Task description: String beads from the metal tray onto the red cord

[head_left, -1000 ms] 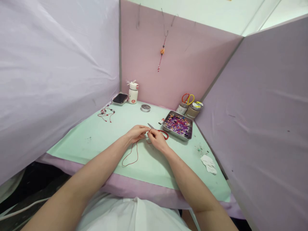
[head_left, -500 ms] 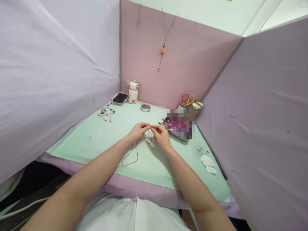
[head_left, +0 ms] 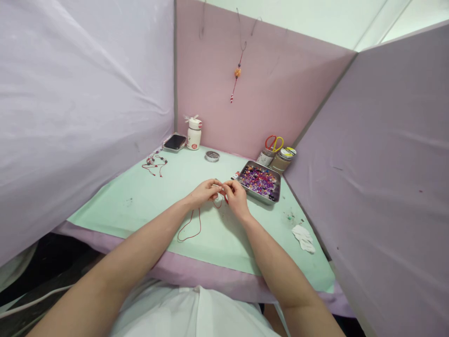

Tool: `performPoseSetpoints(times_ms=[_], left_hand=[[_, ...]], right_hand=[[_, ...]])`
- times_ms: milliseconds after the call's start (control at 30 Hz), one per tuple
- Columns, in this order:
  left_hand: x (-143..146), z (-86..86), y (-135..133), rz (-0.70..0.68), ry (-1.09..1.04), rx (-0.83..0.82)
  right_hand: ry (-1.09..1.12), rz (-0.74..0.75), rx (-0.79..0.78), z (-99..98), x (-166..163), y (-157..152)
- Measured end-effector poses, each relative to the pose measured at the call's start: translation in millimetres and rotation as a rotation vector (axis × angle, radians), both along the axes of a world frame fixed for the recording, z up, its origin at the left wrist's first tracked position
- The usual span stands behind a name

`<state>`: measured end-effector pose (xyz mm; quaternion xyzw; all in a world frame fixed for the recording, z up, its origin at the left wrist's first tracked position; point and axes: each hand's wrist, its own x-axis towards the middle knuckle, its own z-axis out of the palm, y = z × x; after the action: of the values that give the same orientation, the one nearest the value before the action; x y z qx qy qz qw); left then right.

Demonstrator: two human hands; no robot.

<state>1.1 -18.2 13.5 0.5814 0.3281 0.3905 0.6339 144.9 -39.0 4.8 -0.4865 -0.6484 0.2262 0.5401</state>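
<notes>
My left hand (head_left: 205,193) and my right hand (head_left: 236,197) meet over the middle of the table, fingertips pinched close together. Between them they hold a thin red cord (head_left: 200,225). A loop of it hangs down and lies on the green table cover below my left wrist, and a shorter bit curves under the fingertips. Both hands are closed on the cord; whatever small part sits right at the fingertips is hidden. Something red shows at the palm side of my right hand, too small to name. Just beyond my right hand stands a metal tray (head_left: 260,199) full of purple, red and orange beads.
Behind the tray are jars (head_left: 281,161) and red-and-yellow-handled scissors (head_left: 274,142). A thread spool (head_left: 212,156), white bottle (head_left: 194,135), phone (head_left: 175,142) and beaded cords (head_left: 154,164) lie further back. A beaded string (head_left: 237,72) hangs on a hook. White tissue (head_left: 303,239) lies right.
My fingertips have shifted slightly right and closer together, with my right hand's fingers more over the left's. The short cord loop below them has changed shape.
</notes>
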Motion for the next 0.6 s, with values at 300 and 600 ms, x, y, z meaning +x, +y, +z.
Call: performPoseSetpoints(times_ms=[300,600], left_hand=[[-17.8,-1.6,17.4,0.089,0.190,0.101],[-34.3,11.5,18.8,0.115,0.367,0.153]], right_hand=[[0.264,-0.368,0.111,7.6,40.4,20.2],[0.489,-0.843,0.211,6.3,115.5,47.9]])
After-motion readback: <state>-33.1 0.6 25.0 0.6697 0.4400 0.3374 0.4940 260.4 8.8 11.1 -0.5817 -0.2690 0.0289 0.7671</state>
